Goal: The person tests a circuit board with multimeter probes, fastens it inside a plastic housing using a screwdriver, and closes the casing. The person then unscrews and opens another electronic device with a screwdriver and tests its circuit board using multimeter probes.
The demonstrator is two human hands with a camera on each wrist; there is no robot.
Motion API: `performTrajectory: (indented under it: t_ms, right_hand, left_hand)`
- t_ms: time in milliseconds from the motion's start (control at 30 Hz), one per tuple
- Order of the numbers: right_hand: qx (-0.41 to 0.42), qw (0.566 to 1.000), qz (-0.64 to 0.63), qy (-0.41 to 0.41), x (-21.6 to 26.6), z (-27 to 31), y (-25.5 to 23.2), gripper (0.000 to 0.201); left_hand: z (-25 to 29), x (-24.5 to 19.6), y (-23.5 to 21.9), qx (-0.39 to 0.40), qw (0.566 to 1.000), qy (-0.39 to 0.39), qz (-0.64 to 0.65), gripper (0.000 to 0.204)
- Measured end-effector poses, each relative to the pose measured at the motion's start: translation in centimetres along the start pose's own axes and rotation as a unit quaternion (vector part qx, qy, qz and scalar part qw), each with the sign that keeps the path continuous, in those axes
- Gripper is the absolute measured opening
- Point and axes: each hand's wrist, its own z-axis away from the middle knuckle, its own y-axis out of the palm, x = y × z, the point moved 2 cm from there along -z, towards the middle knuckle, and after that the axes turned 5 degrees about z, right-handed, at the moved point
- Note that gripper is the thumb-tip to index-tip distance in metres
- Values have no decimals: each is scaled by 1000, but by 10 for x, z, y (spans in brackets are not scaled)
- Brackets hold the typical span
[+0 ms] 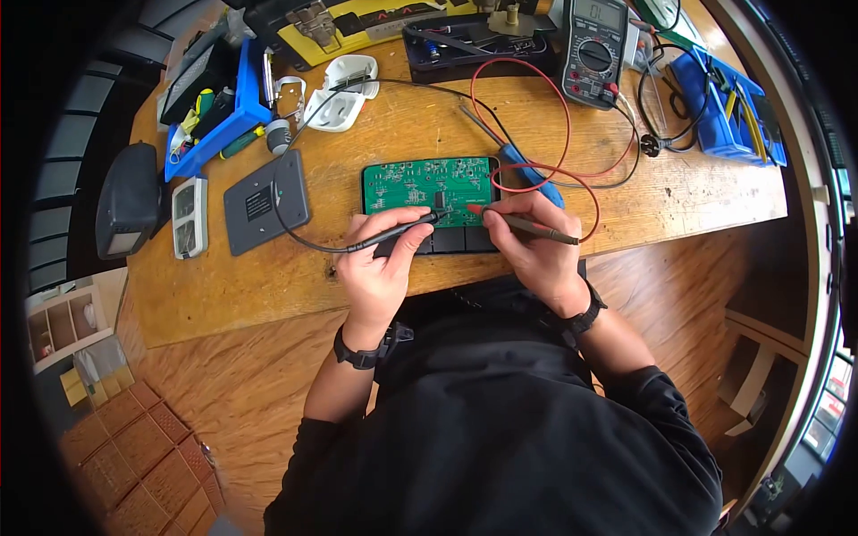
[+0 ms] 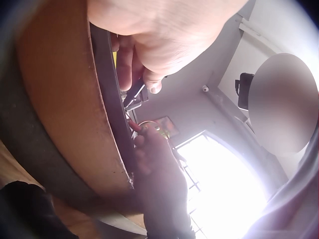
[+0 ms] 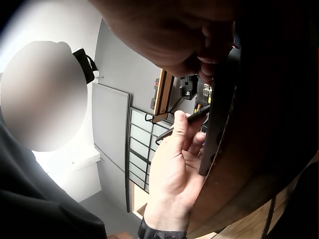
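A green circuit board (image 1: 402,183) lies in a dark casing on the wooden table. The left hand (image 1: 377,272) pinches a black probe (image 1: 384,236), its tip by the dark chip (image 1: 440,200) near the board's lower middle. The right hand (image 1: 543,256) grips a second probe (image 1: 541,230) with a red tip end, pointed at the board just right of the chip. Whether either tip touches metal cannot be told. In the left wrist view the left hand (image 2: 164,37) holds the black probe from above; the right wrist view shows the right hand (image 3: 172,37) in shadow.
A multimeter (image 1: 594,54) reading OL stands at the back right. A blue-handled tool (image 1: 532,177) and red leads lie right of the board. A grey panel (image 1: 266,202) and blue bin (image 1: 234,121) are at left, another blue bin (image 1: 724,112) at right.
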Motion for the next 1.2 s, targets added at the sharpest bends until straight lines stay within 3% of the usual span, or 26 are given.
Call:
performTrajectory:
  t_ms: [100, 133, 200, 333, 400, 567, 867, 1200]
  right_hand:
    - [-8, 998, -61, 15, -1, 1, 3, 7]
    - [-39, 998, -17, -57, -9, 1, 6, 9]
    - [-9, 994, 47, -96, 3, -4, -1, 13]
    - [24, 997, 3, -71, 5, -2, -2, 18]
    - [21, 991, 6, -134, 2, -2, 0, 19]
    - [19, 993, 8, -117, 3, 0, -1, 22]
    - [2, 987, 8, -160, 0, 0, 0, 22]
    - [2, 989, 5, -149, 2, -1, 0, 21]
  left_hand:
    - [-2, -6, -1, 14, 999, 25, -35, 20]
    - [-6, -9, 0, 22, 997, 60, -46, 20]
    - [-5, -6, 0, 16, 996, 79, -42, 21]
    - [-2, 1, -6, 59, 994, 84, -29, 22]
    - [-2, 2, -6, 88, 992, 84, -36, 22]
    - [-2, 1, -2, 43, 997, 61, -2, 23]
    - [1, 0, -1, 39, 997, 5, 63, 22]
    - [4, 4, -8, 20, 995, 99, 27, 27]
